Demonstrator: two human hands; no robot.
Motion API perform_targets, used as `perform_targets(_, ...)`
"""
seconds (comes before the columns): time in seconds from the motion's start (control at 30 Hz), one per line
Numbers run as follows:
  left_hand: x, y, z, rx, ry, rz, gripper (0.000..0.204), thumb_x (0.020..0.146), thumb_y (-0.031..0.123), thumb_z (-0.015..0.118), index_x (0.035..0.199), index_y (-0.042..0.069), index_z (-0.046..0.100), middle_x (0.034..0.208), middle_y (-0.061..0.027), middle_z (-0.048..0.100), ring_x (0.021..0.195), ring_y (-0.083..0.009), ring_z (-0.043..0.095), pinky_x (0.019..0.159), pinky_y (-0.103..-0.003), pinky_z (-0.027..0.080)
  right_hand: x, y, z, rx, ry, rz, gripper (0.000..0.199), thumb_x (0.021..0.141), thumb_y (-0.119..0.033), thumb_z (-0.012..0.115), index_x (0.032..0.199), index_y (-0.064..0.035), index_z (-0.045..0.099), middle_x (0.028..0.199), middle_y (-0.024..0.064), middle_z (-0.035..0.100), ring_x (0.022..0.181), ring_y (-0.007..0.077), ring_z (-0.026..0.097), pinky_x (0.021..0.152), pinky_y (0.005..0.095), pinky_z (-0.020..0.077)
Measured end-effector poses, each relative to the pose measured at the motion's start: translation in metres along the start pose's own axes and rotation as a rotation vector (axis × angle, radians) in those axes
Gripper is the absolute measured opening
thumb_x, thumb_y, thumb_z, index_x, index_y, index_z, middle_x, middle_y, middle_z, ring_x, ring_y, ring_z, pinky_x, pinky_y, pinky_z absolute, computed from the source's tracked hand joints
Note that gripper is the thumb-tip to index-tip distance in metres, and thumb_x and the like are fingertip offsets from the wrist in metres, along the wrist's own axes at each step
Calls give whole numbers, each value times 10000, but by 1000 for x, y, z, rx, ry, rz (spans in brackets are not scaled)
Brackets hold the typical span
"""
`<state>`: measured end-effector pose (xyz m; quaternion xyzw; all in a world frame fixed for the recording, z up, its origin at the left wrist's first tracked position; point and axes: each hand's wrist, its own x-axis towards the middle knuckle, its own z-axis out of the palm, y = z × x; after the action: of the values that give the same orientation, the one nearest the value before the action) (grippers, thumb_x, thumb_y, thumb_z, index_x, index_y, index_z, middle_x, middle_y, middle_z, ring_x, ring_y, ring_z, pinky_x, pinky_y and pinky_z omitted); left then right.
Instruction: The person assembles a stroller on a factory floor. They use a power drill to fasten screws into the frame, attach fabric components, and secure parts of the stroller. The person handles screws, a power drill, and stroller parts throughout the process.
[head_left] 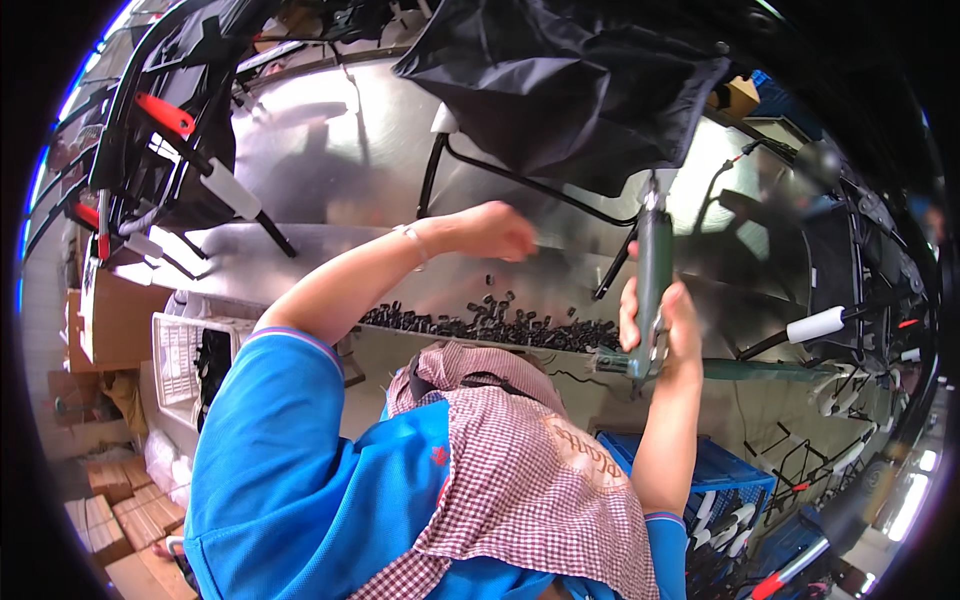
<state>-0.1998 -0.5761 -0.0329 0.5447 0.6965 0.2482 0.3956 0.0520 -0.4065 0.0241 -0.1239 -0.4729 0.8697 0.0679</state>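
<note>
My right hand point(668, 325) is wrapped round a green inline power screwdriver point(655, 255) with a metal lever on its side. The tool stands upright in the picture, its metal tip close to the lower edge of a black fabric panel point(560, 90). Below that panel runs a black bent tube frame point(535, 180). My left hand point(490, 232), slightly blurred, hovers over the metal table with its fingers curled in; whatever they may hold is hidden. Beneath it, many small black parts point(500, 322) lie heaped along the table's near edge.
The shiny metal table point(300, 170) spans the view. Folded black frames with white sleeves point(230, 190) and red ends crowd the left; more frames point(815, 325) hang at right. A blue crate point(740, 480) sits low right, a white basket point(180, 365) and cardboard boxes point(120, 310) left.
</note>
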Motion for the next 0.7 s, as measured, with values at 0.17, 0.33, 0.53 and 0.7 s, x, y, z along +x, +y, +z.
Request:
perform_targets(0.17, -83, -99, 50, -42, 147, -73, 122, 700, 82, 680, 819, 56, 677, 815, -87, 677, 768, -215, 664, 718, -328, 532, -19, 54, 12, 95, 59, 227, 896, 697, -450, 810, 1346, -15, 370, 722, 111, 567, 470, 218, 579, 417, 309, 474)
perform_targets(0.33, -102, -109, 93, -60, 133, -113, 105, 690, 59, 665, 795, 52, 670, 835, -94, 659, 780, -241, 654, 726, -348, 529, -27, 77, 26, 5, 47, 347, 878, 702, -406, 811, 1340, -3, 363, 740, 107, 562, 489, 208, 578, 436, 309, 476)
perform_targets(0.53, -91, -120, 116, 110, 132, -70, 108, 712, 95, 663, 819, 99, 681, 859, -64, 648, 840, -280, 628, 741, -387, 507, -33, 82, 43, -8, 14, 350, 672, 745, -328, 803, 1190, -12, 410, 709, 79, 563, 493, 186, 585, 463, 286, 482)
perform_targets(0.7, -88, -114, 117, 236, 88, -55, 91, 702, 157, 697, 792, 141, 690, 852, -44, 633, 880, -260, 607, 758, -385, 499, -39, 85, 45, -48, 13, 340, 608, 764, -290, 793, 1158, -7, 425, 724, 73, 547, 506, 179, 585, 464, 283, 482)
